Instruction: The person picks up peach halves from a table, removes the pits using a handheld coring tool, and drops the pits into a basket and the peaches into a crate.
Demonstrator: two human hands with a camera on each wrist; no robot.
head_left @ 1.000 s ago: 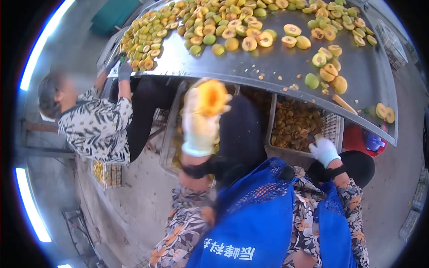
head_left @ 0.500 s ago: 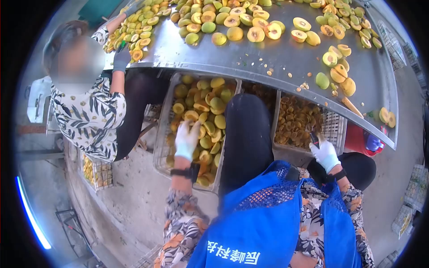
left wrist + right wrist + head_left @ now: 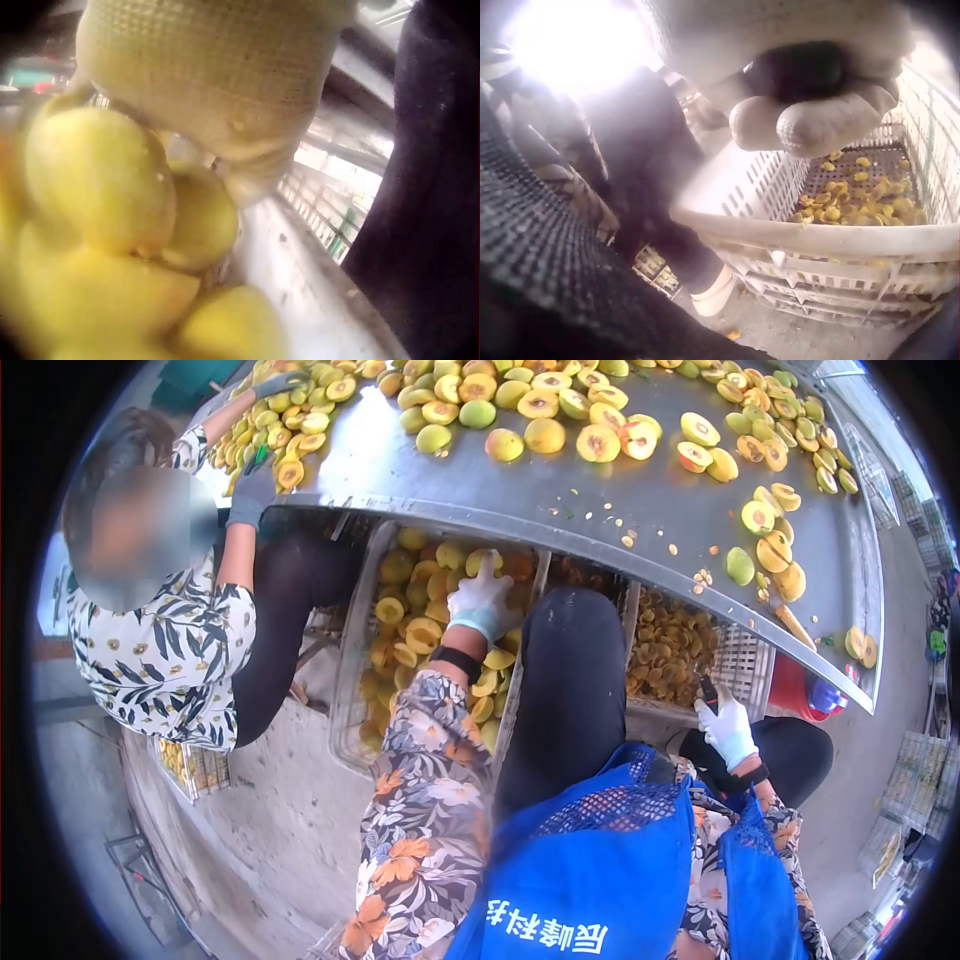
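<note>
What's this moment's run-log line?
left hand: at fruit in crate | right hand: grips black handle | halved fruit: on metal table

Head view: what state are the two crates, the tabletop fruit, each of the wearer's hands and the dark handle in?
Left crate: filled with fruit
Right crate: holding small pieces
Tabletop fruit: many halved
Left hand: over the fruit, grip unclear
Right hand: fingers curled
Dark handle: held in that hand

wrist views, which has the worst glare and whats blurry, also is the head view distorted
Right wrist view: white glare blows out the upper left, beside the gloved right hand; left wrist view: fruit and gloved left hand look soft and blurred; head view: yes, fisheye curvature with dark edges, plus a bright reflection on the metal table.
</note>
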